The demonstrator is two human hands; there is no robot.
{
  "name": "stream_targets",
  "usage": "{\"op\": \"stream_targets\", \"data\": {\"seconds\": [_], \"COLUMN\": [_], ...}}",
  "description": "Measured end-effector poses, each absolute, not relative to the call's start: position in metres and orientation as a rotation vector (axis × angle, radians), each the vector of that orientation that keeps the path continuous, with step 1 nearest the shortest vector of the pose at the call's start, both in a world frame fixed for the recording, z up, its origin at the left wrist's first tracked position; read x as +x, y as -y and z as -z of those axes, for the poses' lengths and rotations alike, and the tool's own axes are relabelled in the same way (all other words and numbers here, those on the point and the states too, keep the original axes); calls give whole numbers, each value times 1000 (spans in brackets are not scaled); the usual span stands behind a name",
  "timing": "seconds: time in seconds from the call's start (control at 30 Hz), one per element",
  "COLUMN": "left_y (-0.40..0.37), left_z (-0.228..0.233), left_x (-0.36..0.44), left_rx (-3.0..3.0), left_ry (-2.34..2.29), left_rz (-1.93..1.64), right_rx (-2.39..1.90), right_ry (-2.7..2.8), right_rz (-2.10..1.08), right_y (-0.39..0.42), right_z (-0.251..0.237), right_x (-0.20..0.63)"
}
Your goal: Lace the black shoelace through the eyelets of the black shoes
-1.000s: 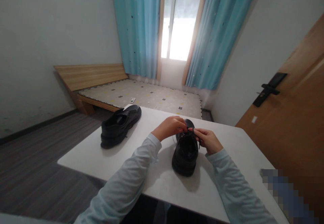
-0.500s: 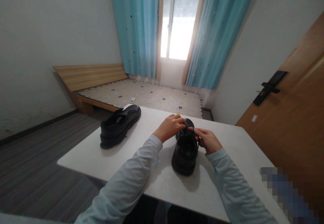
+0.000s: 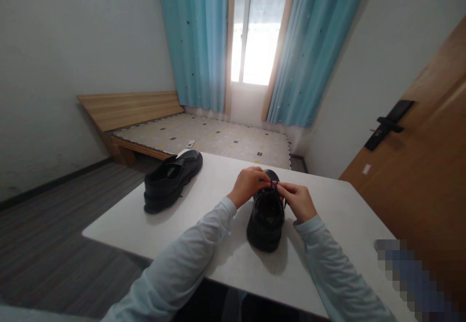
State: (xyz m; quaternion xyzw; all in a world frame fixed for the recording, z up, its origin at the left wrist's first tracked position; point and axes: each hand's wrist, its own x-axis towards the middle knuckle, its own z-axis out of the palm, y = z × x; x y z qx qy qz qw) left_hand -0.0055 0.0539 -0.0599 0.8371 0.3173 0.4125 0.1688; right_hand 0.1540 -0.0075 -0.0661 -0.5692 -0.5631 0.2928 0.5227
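Note:
A black shoe [image 3: 265,220] stands upright on the white table [image 3: 218,181], its heel toward me. Over its tongue, my left hand [image 3: 251,184] pinches a black shoelace [image 3: 274,184] between thumb and fingers. From the other side, my right hand [image 3: 297,200] grips the lace too, its fingertips almost meeting those of the left. A loose length of lace hangs at the shoe's right side. The toe is partly hidden behind my fingers. A second black shoe [image 3: 171,181] rests apart on the left of the table.
Beyond the table is a bed with a patterned mattress [image 3: 225,135], and a small white remote [image 3: 190,144] lies on it. A wooden door [image 3: 418,166] with a black handle is close on the right. Blue curtains [image 3: 200,45] flank the window.
Both hands have drawn closer together over the shoe's tongue, the left moving slightly right and the right slightly left. Neither shoe has moved.

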Motion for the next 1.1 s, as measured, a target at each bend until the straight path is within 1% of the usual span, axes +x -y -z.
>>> {"op": "stream_targets", "data": {"seconds": [0.2,0.4,0.57,0.73,0.93,1.1], "left_y": [-56,-59,-61,-56,-54,-56], "left_z": [58,61,60,49,41,44], "left_x": [-5,-3,-4,-7,-10,-12], "left_rx": [2116,1996,1967,2045,2119,2157], "left_ry": [-845,-757,-775,-794,-785,-753], "left_rz": [-1011,-975,-908,-856,-766,-765], "right_rx": [-1517,-1814,-1828,-1824,-1711,-1665], "right_ry": [1509,1607,1734,1834,1884,1789], "right_rz": [-495,-204,-55,129,223,154], "right_y": [9,18,24,25,24,24], "right_z": [66,57,51,53,55,53], "right_x": [159,153,147,144,143,144]}}
